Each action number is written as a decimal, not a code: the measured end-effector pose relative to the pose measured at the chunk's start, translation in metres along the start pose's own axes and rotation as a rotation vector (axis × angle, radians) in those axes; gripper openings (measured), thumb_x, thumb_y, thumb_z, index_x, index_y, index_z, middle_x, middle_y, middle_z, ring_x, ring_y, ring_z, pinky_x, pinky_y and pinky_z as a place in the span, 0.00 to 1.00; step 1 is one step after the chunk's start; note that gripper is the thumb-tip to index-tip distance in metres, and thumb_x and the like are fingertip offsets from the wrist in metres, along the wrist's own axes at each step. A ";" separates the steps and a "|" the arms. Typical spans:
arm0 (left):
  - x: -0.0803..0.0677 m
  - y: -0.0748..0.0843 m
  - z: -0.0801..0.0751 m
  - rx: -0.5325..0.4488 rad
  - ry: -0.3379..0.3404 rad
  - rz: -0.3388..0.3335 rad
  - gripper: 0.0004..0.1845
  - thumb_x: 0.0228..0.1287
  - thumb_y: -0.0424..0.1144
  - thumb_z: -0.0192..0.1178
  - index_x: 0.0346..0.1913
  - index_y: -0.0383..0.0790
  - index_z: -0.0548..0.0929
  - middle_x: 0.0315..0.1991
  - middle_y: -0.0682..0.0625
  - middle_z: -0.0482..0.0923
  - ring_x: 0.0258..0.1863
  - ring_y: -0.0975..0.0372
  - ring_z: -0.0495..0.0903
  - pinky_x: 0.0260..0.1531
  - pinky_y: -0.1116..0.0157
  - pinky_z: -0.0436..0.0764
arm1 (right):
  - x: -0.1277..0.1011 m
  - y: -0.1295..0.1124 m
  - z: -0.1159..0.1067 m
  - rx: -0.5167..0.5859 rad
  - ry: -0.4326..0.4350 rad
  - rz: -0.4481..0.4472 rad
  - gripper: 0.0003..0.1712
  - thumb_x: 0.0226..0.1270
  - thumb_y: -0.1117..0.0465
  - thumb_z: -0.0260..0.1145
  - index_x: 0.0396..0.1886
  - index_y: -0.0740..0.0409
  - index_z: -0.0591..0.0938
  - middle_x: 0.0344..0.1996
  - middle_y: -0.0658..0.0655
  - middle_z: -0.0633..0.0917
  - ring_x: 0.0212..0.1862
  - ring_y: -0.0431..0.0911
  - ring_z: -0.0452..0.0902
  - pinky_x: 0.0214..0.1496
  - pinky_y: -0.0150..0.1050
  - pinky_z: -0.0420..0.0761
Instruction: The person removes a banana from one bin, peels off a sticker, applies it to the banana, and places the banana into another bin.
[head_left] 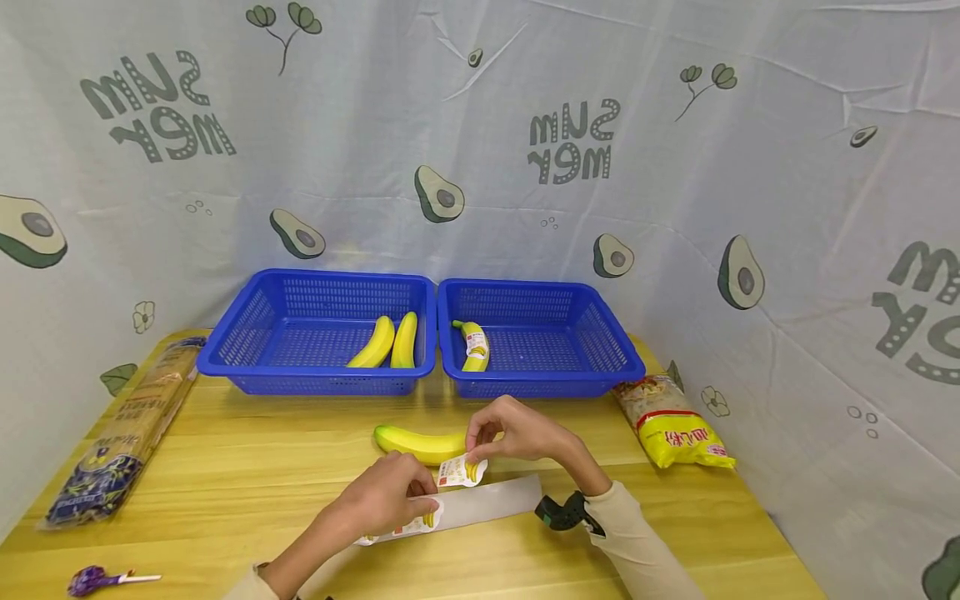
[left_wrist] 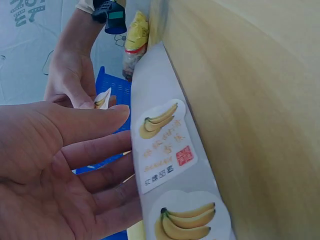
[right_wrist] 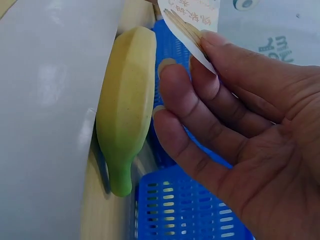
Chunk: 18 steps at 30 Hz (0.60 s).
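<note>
Pinching a banana sticker (head_left: 462, 471) by its top edge, my right hand (head_left: 517, 433) holds it just above the backing strip (head_left: 480, 505), fingertips closed on it so the sticky face stays off everything else. My left hand (head_left: 386, 498) presses flat on the near end of the strip with straight, relaxed fingers, pinning it to the counter (head_left: 225, 500), which I judge keeps the strip from lifting with a peeled label. The left wrist view shows more stickers (left_wrist: 167, 145) on that strip beside my fingers.

The loose banana (head_left: 420, 443) lies on the counter just behind the strip, under the right hand, close enough, I think, that the label needs only a short carry. It bears no label that I can see.

Behind it sit two blue baskets side by side. The left basket (head_left: 247, 350) holds two bananas (head_left: 390, 340) with no label visible; the right basket (head_left: 615, 350) holds one labelled banana (head_left: 474, 346), so the bins seem to separate plain from labelled.
</note>
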<state>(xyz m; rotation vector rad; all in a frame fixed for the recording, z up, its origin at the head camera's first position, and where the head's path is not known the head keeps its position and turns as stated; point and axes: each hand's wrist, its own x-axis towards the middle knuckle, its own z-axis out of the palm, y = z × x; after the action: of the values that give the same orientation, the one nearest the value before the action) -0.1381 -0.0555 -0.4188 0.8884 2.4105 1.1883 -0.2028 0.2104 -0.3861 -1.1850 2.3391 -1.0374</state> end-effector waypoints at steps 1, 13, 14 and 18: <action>-0.001 0.001 0.000 0.015 0.007 0.000 0.03 0.67 0.30 0.74 0.35 0.38 0.93 0.29 0.53 0.88 0.17 0.66 0.79 0.29 0.68 0.84 | 0.000 0.000 0.000 0.004 0.004 0.003 0.04 0.69 0.67 0.78 0.35 0.62 0.89 0.31 0.51 0.91 0.33 0.32 0.84 0.42 0.41 0.92; -0.001 0.004 -0.009 -0.024 0.042 0.047 0.08 0.68 0.32 0.75 0.29 0.37 0.91 0.29 0.50 0.90 0.26 0.65 0.83 0.30 0.68 0.84 | 0.002 0.001 0.005 0.047 0.036 0.016 0.04 0.68 0.68 0.78 0.36 0.63 0.89 0.32 0.53 0.91 0.34 0.33 0.84 0.42 0.38 0.92; -0.001 0.003 -0.010 -0.039 0.044 0.048 0.08 0.68 0.33 0.75 0.29 0.37 0.91 0.29 0.50 0.90 0.28 0.64 0.85 0.30 0.68 0.85 | 0.003 0.002 0.006 0.051 0.039 0.010 0.04 0.68 0.68 0.78 0.36 0.64 0.89 0.32 0.53 0.91 0.34 0.33 0.84 0.42 0.38 0.92; 0.001 0.002 -0.015 -0.115 0.089 0.050 0.08 0.72 0.34 0.72 0.33 0.34 0.93 0.30 0.47 0.91 0.30 0.55 0.89 0.32 0.68 0.87 | 0.006 0.003 0.009 0.056 0.064 -0.018 0.04 0.69 0.69 0.77 0.35 0.64 0.89 0.31 0.54 0.91 0.33 0.33 0.84 0.41 0.40 0.92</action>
<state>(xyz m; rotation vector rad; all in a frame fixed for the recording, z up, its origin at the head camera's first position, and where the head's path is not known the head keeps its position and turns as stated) -0.1460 -0.0628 -0.4083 0.8831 2.3729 1.3976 -0.2027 0.2030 -0.3941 -1.1705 2.3349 -1.1561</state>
